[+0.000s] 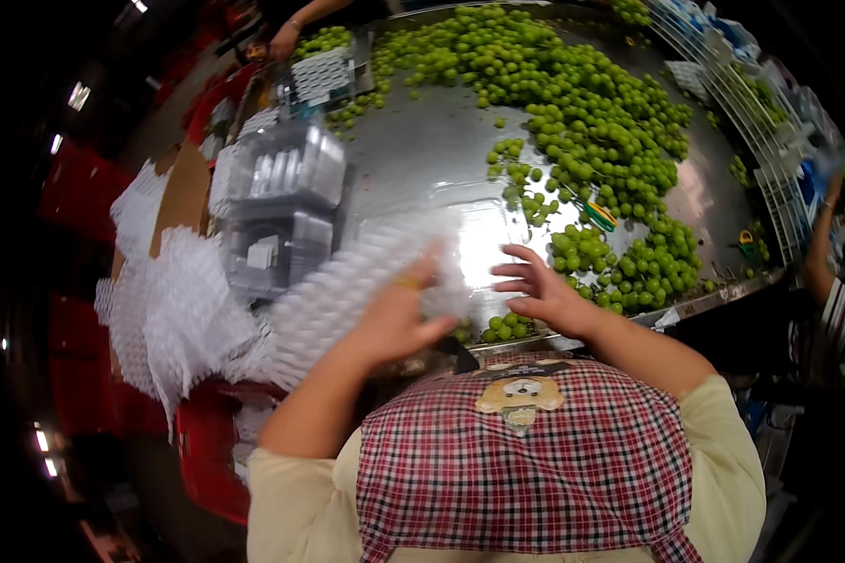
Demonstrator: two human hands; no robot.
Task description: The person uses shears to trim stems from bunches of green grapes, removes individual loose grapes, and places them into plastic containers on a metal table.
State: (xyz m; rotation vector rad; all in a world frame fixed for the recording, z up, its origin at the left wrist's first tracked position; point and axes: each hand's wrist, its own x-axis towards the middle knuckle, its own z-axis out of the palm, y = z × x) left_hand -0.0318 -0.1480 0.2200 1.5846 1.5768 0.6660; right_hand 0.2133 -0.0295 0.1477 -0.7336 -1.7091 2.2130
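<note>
My left hand (398, 310) grips a white foam netting sheet (348, 271), which is blurred by motion and hides part of my fingers. The sheet hangs over the near part of the metal table (408, 151). Beneath and beyond it, the faint outline of a clear plastic tray (461, 193) shows against the bright glare. To the right, my right hand (546, 292) is held above the tabletop, fingers apart and nothing in it. Bunches of green grapes (591, 141) are heaped from the far edge round to the right. Green-handled snips (598, 216) rest among them.
Stacked clear plastic clamshell boxes (285, 165) stand at left beside piled foam netting (190, 302) and a cardboard flap (179, 193). A red crate (208, 457) sits below. A white wire rack (746, 119) edges the right. Other people's hands (282, 42) appear at far left and far right.
</note>
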